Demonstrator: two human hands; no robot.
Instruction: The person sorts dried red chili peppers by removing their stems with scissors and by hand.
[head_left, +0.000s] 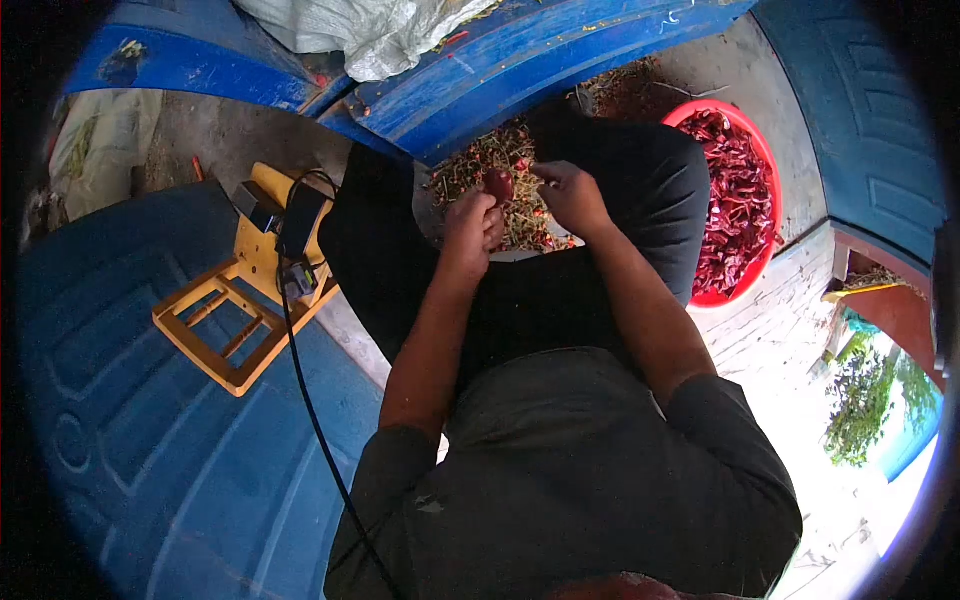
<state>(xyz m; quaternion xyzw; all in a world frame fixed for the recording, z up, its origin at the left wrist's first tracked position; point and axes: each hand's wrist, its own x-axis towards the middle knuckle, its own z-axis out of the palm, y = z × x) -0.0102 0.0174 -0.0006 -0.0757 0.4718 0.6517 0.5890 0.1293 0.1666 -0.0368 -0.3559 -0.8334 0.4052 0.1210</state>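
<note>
My left hand [468, 228] is closed, with its fingers wrapped round a dark red dried chili pepper [498, 184] that sticks up past the thumb. Just to the right, my right hand [577, 203] has its fingers curled together, apart from the chili; whatever sits between the fingertips is too small to make out. Below both hands, between my knees, lies a heap of dry chili stems and bits [525, 222] flecked with red and orange.
A red basin [774, 190] full of dried red chilies stands beside my right knee. A blue board [540, 80] with a white woven sack [370, 35] on it spans the front. At left are a wooden folding stool [190, 318], small devices and a black cable [318, 430].
</note>
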